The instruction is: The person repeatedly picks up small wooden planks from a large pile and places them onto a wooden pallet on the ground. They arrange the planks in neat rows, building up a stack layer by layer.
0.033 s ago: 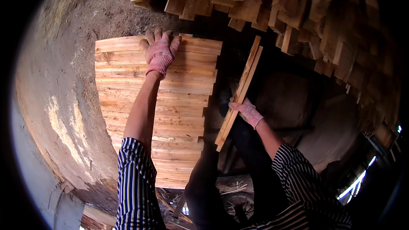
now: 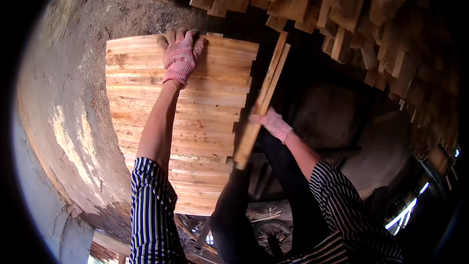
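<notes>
Pale wooden strips (image 2: 195,117) lie side by side as a flat panel in front of me, their right ends uneven. My left hand (image 2: 181,55), in a pink knitted glove with darker fingertips, rests on the panel's far edge with its fingers spread. Just right of the panel, my right hand (image 2: 271,121), in a similar glove, is closed around two narrow wooden strips (image 2: 267,88). These are held together lengthwise, slanting from upper right to lower left. Their lower end is close to the panel's right side; whether it touches, I cannot tell.
A large stack of wooden pieces (image 2: 337,14) fills the far side and right, end faces toward me. To the left stands a rough, stained wall-like surface (image 2: 73,132). My dark-trousered legs (image 2: 232,200) are below, with a spoked wheel (image 2: 272,234) and wood scraps between them.
My right hand has moved left with the two strips, bringing them closer to the panel and more upright. My left hand stays on the far edge, its fingers still spread.
</notes>
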Demonstrator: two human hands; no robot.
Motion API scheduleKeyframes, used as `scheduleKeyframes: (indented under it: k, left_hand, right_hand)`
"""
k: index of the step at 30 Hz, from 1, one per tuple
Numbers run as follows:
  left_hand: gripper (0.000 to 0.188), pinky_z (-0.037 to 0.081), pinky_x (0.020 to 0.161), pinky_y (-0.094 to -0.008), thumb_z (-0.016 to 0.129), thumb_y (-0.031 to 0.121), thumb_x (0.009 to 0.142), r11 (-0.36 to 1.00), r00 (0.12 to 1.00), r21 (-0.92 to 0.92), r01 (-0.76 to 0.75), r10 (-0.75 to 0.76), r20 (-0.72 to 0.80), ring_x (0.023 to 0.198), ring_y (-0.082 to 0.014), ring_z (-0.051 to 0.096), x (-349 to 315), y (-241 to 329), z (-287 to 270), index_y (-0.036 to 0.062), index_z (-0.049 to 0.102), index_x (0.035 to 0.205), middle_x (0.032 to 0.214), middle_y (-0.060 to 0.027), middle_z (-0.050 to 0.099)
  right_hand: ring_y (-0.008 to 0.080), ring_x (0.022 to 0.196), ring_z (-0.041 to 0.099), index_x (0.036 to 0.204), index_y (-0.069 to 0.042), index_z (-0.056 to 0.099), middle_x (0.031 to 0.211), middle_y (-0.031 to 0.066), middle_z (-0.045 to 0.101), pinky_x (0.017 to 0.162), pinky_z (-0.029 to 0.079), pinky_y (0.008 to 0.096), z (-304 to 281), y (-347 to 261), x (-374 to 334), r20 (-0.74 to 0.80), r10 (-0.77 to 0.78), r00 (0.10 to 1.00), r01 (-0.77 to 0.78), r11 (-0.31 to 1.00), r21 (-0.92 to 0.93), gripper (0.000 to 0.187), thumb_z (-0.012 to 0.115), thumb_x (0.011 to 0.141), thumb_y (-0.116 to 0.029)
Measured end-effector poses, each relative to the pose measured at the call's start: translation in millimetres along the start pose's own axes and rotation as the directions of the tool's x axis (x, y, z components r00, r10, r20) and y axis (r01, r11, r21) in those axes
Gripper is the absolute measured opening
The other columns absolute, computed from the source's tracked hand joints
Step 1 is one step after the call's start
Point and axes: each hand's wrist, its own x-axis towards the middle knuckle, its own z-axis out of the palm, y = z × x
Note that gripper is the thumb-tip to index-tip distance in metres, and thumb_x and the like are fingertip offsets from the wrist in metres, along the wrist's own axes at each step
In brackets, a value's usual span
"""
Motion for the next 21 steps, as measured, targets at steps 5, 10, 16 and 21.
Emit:
scheduleKeyframes:
  k: [5, 10, 16, 21]
  left_hand:
    - [0.046, 0.021, 0.119, -0.0666, 0.049, 0.052, 0.105, 1.000, 0.999, 0.001, -0.021, 0.021, -0.042, 0.146, -0.0381, 0.036, -3.4, -12.5, 19.8, 0.0292, 0.058, 0.143, 0.150, -0.0070, 0.054]
    - [0.046, 0.019, 0.120, -0.0681, 0.047, 0.054, 0.104, 0.997, 1.000, -0.074, 0.006, -0.007, -0.018, 0.153, -0.0385, 0.030, -1.9, -16.1, 30.6, 0.0326, 0.056, 0.144, 0.153, -0.0085, 0.052]
    - [0.064, 0.016, 0.121, -0.0703, 0.053, 0.048, 0.100, 0.987, 0.993, -0.159, 0.010, -0.029, -0.118, 0.154, -0.0509, 0.020, -12.5, -8.7, 8.7, 0.0162, 0.045, 0.155, 0.164, -0.0290, 0.028]
    - [0.082, 0.023, 0.122, -0.0616, 0.052, 0.056, 0.101, 0.814, 0.961, -0.539, 0.218, -0.276, -0.027, 0.148, -0.0527, 0.029, -190.0, -21.0, -28.6, 0.0037, 0.028, 0.160, 0.156, -0.0358, 0.035]
  right_hand:
    - [0.0208, 0.109, 0.065, 0.128, -0.002, 0.062, 0.119, 0.0079, 0.070, 0.097, 0.052, 0.0342, 17.4, 19.5, 31.8, 0.035, -0.131, 0.991, 0.128, 0.990, 0.060, 0.053, 0.085, 0.085, -0.021]
    - [0.0146, 0.101, 0.065, 0.125, -0.004, 0.062, 0.110, 0.0069, 0.069, 0.092, 0.052, 0.0299, -5.4, 49.3, 14.4, 0.023, -0.033, 0.999, 0.026, 0.969, 0.245, 0.051, 0.084, 0.082, -0.021]
    - [0.0210, 0.106, 0.065, 0.136, 0.000, 0.054, 0.121, 0.0116, 0.069, 0.096, 0.052, 0.0336, 41.7, 18.8, 28.5, 0.033, -0.114, 0.993, 0.111, 0.990, 0.085, 0.067, 0.087, 0.082, -0.020]
    - [0.0195, 0.107, 0.063, 0.136, -0.003, 0.054, 0.122, 0.0080, 0.064, 0.100, 0.050, 0.0334, 34.4, 20.5, -9.0, -0.015, -0.055, 0.998, 0.057, 0.977, 0.204, 0.064, 0.087, 0.082, -0.015]
